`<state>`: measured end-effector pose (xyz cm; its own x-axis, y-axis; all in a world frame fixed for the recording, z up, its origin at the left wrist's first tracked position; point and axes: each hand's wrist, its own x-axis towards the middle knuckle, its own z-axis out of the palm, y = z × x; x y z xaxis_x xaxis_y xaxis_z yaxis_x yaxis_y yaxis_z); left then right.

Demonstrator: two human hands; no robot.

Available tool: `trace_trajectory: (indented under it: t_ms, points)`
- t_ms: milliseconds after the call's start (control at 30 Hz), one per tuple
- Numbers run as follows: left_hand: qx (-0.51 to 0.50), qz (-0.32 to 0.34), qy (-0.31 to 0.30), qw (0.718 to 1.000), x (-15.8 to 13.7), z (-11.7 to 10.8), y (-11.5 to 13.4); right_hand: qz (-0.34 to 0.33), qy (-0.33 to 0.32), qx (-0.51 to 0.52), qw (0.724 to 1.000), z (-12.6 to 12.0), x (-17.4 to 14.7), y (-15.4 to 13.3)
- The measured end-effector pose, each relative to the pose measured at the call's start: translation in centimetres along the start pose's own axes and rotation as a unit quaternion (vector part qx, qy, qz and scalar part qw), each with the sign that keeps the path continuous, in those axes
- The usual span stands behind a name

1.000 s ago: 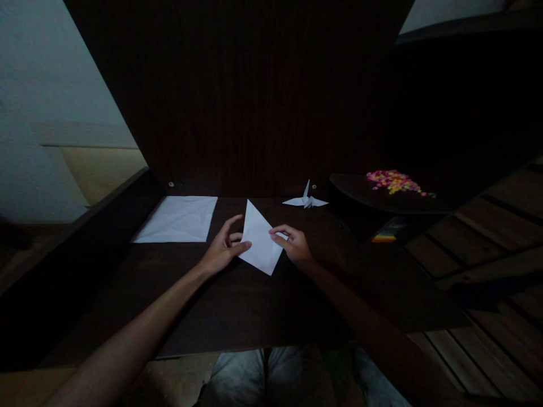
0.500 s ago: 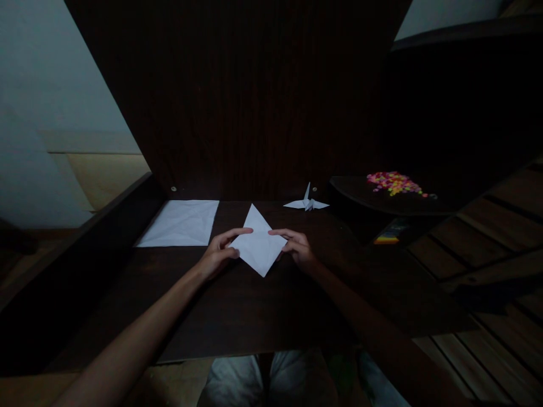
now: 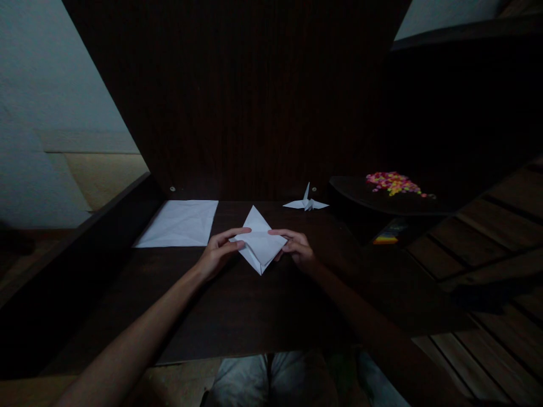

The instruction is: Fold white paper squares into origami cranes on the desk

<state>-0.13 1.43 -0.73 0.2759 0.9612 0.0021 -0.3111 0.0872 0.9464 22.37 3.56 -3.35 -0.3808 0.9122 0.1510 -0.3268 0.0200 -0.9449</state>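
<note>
A folded sheet of white paper (image 3: 262,243), diamond-shaped with one point away from me and one toward me, is held just over the dark table. My left hand (image 3: 219,249) pinches its left corner, thumb on top near the edge and index finger along the crease. On the opposite corner my right hand (image 3: 299,249) is closed, its index finger on the upper edge of the front flap. That flap is slightly lifted, and a folded layer shows beneath it at the lower left. The fingers under the paper are hidden.
A white origami crane (image 3: 307,203) stands at the back of the table (image 3: 237,316). Flat sheets of white paper (image 3: 178,223) lie at the left. A pile of small colourful pieces (image 3: 396,183) rests on a dark shelf (image 3: 356,195) to the right. A dark panel (image 3: 237,102) rises behind.
The front flap of the folded paper has lifted away from the lower left edge, exposing the layer below. My left thumb has shifted slightly inward. Both hands keep their hold.
</note>
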Motion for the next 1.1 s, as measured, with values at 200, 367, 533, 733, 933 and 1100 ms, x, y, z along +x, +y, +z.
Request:
trace_trajectory:
  t_ms: [200,367,533,733,933,1100]
  points:
    - [0.090,0.008,0.028,0.995,0.0,-0.2,-0.1,0.001,0.013,-0.021,1.000,0.0,-0.1,0.2]
    - [0.101,0.000,0.004,0.995,-0.3,0.1,0.3,0.005,0.044,-0.043,0.998,0.2,-0.1,0.1]
    - [0.088,-0.005,-0.042,0.995,-0.4,0.2,0.5,0.011,0.072,-0.037,0.997,0.2,0.0,0.1]
    - [0.069,-0.004,-0.075,0.995,-0.3,0.2,-0.2,0.012,0.083,-0.035,0.996,0.2,0.0,0.1]
    - [0.097,0.036,-0.052,0.993,-0.1,0.5,-0.6,-0.006,0.078,-0.038,0.996,0.6,0.1,-0.1]
    - [0.132,0.070,-0.026,0.988,0.1,0.4,-0.5,-0.011,0.069,-0.042,0.997,0.9,0.0,-0.2]
